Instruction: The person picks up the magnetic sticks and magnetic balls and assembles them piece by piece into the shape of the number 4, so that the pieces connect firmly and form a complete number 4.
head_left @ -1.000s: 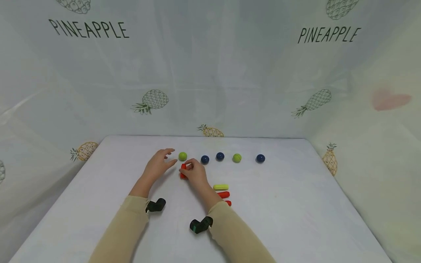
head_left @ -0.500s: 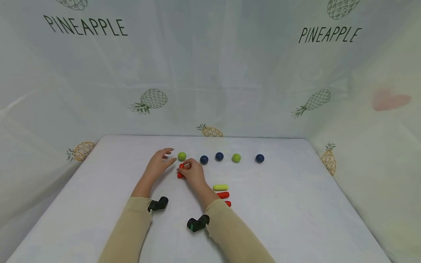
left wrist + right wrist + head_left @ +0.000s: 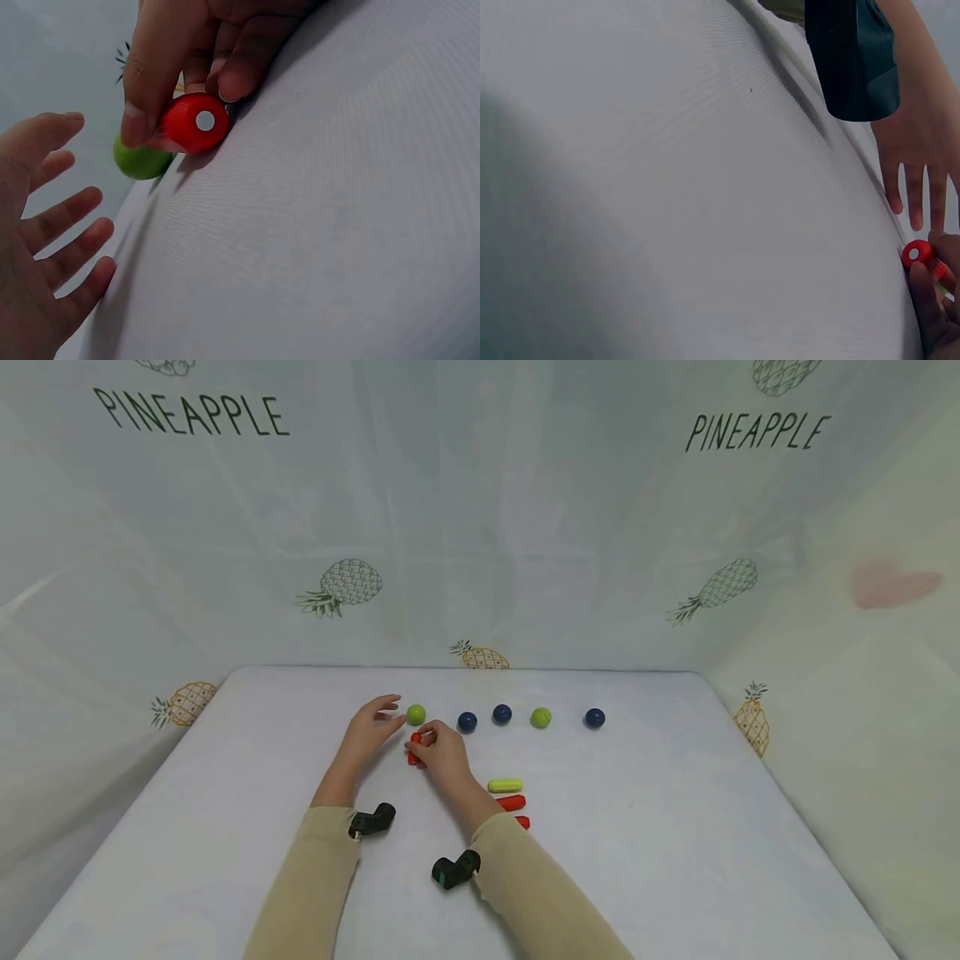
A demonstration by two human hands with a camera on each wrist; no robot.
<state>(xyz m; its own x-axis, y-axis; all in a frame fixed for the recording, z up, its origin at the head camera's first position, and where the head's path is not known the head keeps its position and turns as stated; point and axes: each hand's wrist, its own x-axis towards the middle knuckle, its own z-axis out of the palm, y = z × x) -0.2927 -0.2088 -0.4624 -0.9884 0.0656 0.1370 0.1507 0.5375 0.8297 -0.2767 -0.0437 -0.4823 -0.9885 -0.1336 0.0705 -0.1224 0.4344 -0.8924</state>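
Left of the table's middle, my right hand (image 3: 446,756) pinches a short red rod (image 3: 413,759) between thumb and fingers. The rod's end, with a white round spot, faces the camera in the left wrist view (image 3: 180,127). My left hand (image 3: 364,732) is beside it, fingers spread and holding nothing, as the left wrist view of that hand (image 3: 37,240) also shows. A green ball (image 3: 416,715) sits just behind the rod, near the left fingertips. In the right wrist view the red rod (image 3: 915,253) is at the right edge, partly hidden by the right fingers.
Blue balls (image 3: 467,722), (image 3: 502,714), (image 3: 595,718) and another green ball (image 3: 541,717) form a loose row along the back of the white table (image 3: 675,827). A yellow-green rod (image 3: 505,785) and two red rods (image 3: 512,802) lie by the right forearm, which partly covers the red ones.
The left forearm has shifted slightly right, and the left hand is a little closer to the green ball. The red rod's tilt has changed slightly in the right hand.
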